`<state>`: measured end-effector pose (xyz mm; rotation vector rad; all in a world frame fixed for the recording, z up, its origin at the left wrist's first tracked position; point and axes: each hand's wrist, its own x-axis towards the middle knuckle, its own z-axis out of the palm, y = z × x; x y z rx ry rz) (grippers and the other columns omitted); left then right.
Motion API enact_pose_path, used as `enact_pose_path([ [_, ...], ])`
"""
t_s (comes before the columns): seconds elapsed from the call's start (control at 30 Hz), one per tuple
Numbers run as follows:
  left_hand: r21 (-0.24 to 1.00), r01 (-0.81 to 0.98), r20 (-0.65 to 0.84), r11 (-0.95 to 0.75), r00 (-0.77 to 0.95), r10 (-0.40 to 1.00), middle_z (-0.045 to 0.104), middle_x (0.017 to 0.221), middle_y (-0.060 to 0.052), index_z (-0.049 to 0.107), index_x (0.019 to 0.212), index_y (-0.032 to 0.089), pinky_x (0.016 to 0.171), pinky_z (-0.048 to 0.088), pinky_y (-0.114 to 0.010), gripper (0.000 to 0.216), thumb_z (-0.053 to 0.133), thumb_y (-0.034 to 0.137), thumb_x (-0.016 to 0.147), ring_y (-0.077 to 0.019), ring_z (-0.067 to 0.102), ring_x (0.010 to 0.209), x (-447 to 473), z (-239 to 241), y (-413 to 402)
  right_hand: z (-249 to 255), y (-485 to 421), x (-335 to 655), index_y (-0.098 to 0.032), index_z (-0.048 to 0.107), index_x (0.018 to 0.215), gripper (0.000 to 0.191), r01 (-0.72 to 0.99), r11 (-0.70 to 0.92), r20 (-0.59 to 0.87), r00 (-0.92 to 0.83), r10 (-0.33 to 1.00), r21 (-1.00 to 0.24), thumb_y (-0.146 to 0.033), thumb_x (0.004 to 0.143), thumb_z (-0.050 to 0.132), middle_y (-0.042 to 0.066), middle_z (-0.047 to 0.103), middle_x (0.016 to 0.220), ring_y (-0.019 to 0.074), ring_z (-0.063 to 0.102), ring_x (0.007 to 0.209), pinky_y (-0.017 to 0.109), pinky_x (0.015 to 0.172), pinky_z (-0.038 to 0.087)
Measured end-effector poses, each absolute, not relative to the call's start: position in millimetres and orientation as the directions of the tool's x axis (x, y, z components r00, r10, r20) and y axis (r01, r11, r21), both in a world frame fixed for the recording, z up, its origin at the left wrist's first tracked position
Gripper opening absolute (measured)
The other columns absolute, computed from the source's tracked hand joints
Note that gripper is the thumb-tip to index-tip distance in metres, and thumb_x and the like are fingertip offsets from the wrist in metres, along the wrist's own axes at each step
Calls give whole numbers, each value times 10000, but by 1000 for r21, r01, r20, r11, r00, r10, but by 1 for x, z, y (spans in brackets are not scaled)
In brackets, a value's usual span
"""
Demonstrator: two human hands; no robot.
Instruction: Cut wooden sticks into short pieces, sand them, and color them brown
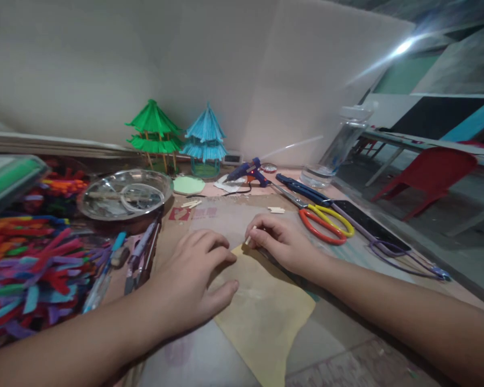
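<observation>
A yellowish sheet of paper or thin card with an uneven outline lies in front of me. My left hand rests over its left edge, fingers apart and holding nothing. Near the sheet's far corner, my right hand pinches a short pale stick between thumb and fingers. Beyond the right hand is a small pile of similar cut sticks, and another pile lies farther left. A blue glue gun sits on a white scrap behind them.
Scissors with red and yellow handles and a dark phone lie right. Pens and heaped colourful pipe cleaners are left, near a round metal tray. Green and blue pagoda models and a clear bottle stand behind.
</observation>
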<state>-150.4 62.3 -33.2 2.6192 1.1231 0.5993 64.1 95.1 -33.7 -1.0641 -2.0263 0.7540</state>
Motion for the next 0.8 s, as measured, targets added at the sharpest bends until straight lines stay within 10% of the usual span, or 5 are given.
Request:
enact_pose_path([
  [0.8, 395, 630, 288, -669, 606, 741, 589, 1071, -78, 654, 961, 190, 969, 432, -482, 216, 692, 286, 771, -289, 513, 1082, -152, -37, 58, -41, 96, 51, -184, 641, 783, 177, 483, 770, 440, -634, 636, -417, -154, 911, 521, 49, 648, 738, 174, 587, 728, 285, 659, 451],
])
